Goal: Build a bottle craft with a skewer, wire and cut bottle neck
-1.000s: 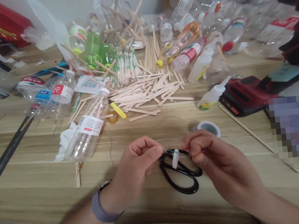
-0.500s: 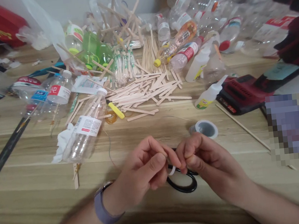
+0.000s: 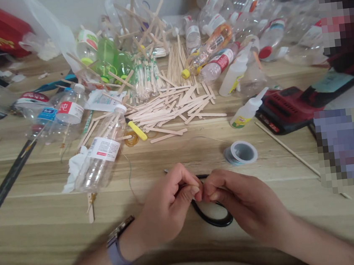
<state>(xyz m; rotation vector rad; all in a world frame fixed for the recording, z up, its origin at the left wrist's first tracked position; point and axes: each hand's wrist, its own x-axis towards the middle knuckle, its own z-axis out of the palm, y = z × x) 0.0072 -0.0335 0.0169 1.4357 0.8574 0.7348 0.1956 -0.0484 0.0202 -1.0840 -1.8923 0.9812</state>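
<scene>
My left hand (image 3: 180, 206) and my right hand (image 3: 239, 199) meet fingertip to fingertip low over the table, both pinched closed. Whatever they hold is too small and too covered by the fingers to make out. Under them lies a pair of scissors (image 3: 216, 223) with black handles, partly hidden; its tip pokes out beyond my left hand. Just past my right hand, a spool of thin wire (image 3: 240, 153) rests on the tabletop. One thin strand (image 3: 130, 175) runs from the water bottle (image 3: 102, 157) toward my left wrist.
Flat wooden sticks (image 3: 168, 108) are heaped mid-table, beside a yellow-handled tool (image 3: 137, 129). Glue bottles (image 3: 247, 110) and a red-black power tool (image 3: 284, 110) stand right. Plastic bottles (image 3: 271, 40) crowd the back. A long thin stick (image 3: 293, 152) lies at right.
My hands have drawn together and their fingertips now touch. The small white curved piece that showed beneath my left fingers is no longer visible. My left wrist has turned, showing more of the watch.
</scene>
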